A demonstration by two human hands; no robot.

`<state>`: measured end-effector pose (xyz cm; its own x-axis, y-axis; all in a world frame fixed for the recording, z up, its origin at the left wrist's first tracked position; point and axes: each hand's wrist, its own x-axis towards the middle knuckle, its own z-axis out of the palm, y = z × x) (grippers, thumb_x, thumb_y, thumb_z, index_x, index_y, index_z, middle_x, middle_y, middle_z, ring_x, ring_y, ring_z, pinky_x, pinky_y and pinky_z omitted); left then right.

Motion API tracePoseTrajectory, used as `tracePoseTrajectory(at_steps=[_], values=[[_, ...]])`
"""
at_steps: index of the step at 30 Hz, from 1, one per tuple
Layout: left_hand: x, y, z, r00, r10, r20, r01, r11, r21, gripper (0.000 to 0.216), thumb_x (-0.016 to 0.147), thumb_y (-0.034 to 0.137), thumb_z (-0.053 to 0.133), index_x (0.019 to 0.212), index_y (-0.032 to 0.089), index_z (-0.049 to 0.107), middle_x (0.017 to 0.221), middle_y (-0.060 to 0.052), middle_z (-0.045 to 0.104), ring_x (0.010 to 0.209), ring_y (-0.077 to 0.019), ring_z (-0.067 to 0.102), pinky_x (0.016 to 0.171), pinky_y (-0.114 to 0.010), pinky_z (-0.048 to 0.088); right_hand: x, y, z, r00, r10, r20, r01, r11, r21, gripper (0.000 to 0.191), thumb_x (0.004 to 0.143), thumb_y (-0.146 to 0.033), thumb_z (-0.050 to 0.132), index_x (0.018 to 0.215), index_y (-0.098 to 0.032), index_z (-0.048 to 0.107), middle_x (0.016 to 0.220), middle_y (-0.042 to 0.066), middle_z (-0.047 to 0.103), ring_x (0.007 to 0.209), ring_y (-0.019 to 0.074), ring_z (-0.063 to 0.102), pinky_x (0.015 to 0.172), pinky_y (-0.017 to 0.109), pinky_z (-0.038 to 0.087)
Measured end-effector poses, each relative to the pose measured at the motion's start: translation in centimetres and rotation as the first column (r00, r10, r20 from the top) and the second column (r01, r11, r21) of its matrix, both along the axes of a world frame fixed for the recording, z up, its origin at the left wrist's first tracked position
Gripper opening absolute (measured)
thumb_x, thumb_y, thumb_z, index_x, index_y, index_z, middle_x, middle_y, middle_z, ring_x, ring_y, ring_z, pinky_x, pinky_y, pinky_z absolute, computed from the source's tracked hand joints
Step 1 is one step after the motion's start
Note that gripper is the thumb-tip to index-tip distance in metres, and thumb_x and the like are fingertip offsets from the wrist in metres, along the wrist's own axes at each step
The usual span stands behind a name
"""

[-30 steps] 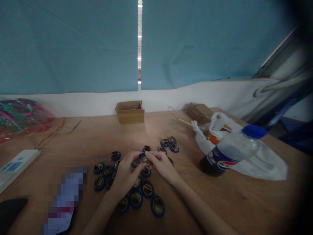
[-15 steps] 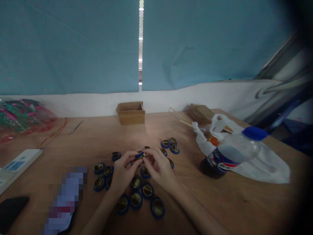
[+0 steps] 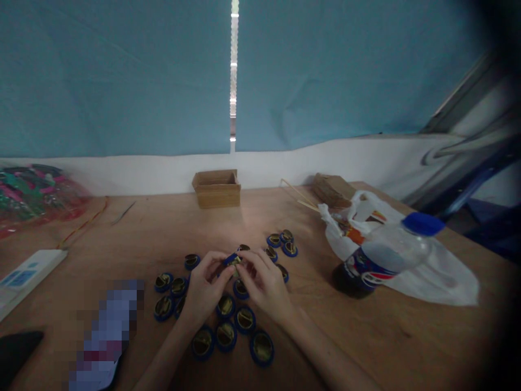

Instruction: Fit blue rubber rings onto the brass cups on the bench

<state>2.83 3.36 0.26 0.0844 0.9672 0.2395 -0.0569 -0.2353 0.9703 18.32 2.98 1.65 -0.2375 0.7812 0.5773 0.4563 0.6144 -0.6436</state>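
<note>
Both my hands meet above the middle of a wooden table [image 3: 407,336]. My left hand [image 3: 203,290] and my right hand [image 3: 264,285] pinch one small blue-rimmed round piece with a gold centre [image 3: 231,259], held tilted just above the table. Under and around my hands lie several more of these blue-rimmed pieces [image 3: 226,334], gold side up. A small cluster of the same blue-rimmed pieces [image 3: 283,243] sits a little farther back to the right.
A soda bottle with a blue cap [image 3: 386,255] lies on a white plastic bag [image 3: 439,277] at the right. An open cardboard box [image 3: 216,187] stands at the back. A white power strip [image 3: 28,271] and a colourful bag [image 3: 36,193] are at the left.
My hands have lifted one blue-rimmed piece off the pile and turned it on edge between the fingertips. The hands drew slightly toward me.
</note>
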Motion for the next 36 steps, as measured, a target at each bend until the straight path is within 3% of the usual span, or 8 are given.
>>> tracePoseTrajectory(at_steps=[5,11,19,28,36], values=[[0.0,0.2,-0.2,1.0,0.008,-0.008,-0.008,1.0,-0.009,0.012,0.08,0.021,0.064,0.09,0.018,0.058,0.091,-0.003,0.066,0.089,-0.016,0.064,0.081,-0.027,0.05,-0.2,0.3,-0.2,0.999,0.002,-0.037,-0.004,0.999,-0.046,0.024,0.09,-0.015,0.049,0.113,-0.02,0.055,0.091,0.005,0.057,0.076,0.0158,0.056,0.067,0.029,0.048],[-0.4,0.2,-0.4,0.999,-0.018,-0.028,0.018,1.0,0.02,0.011,0.081,0.021,0.062,0.09,0.018,0.057,0.106,-0.006,0.065,0.104,-0.0199,0.061,0.091,-0.033,0.048,-0.3,0.4,-0.7,1.0,0.009,-0.006,-0.01,0.994,-0.11,0.022,0.088,-0.016,0.05,0.109,-0.02,0.053,0.085,0.003,0.057,0.072,0.0156,0.055,0.066,0.029,0.046],[-0.9,0.3,0.0,0.993,-0.022,-0.114,0.025,0.999,0.024,0.014,0.081,0.025,0.061,0.093,0.017,0.063,0.098,-0.008,0.068,0.097,-0.0218,0.063,0.086,-0.034,0.05,-0.7,0.3,-1.9,0.998,-0.052,-0.041,0.043,0.98,-0.195,0.012,0.087,-0.021,0.053,0.098,-0.021,0.049,0.074,0.0,0.055,0.065,0.0147,0.053,0.059,0.027,0.043],[-1.0,0.0,0.7,0.973,-0.197,-0.118,0.201,0.979,0.019,0.038,0.075,0.015,0.068,0.11,0.022,0.056,0.11,-0.006,0.063,0.104,-0.0207,0.06,0.091,-0.033,0.048,-0.6,0.7,-1.2,0.982,-0.032,-0.188,-0.02,0.963,-0.267,0.011,0.085,-0.02,0.054,0.093,-0.021,0.047,0.074,-0.001,0.052,0.062,0.0131,0.053,0.057,0.025,0.043],[-0.7,0.0,0.7,0.975,-0.131,-0.179,0.144,0.988,0.063,0.037,0.075,0.013,0.066,0.109,0.023,0.058,0.105,-0.004,0.063,0.099,-0.0202,0.061,0.086,-0.032,0.049,-0.5,0.7,-0.8,0.98,-0.031,-0.199,-0.032,0.952,-0.305,0.011,0.084,-0.019,0.054,0.091,-0.021,0.045,0.071,-0.003,0.05,0.06,0.0125,0.051,0.055,0.024,0.042]])
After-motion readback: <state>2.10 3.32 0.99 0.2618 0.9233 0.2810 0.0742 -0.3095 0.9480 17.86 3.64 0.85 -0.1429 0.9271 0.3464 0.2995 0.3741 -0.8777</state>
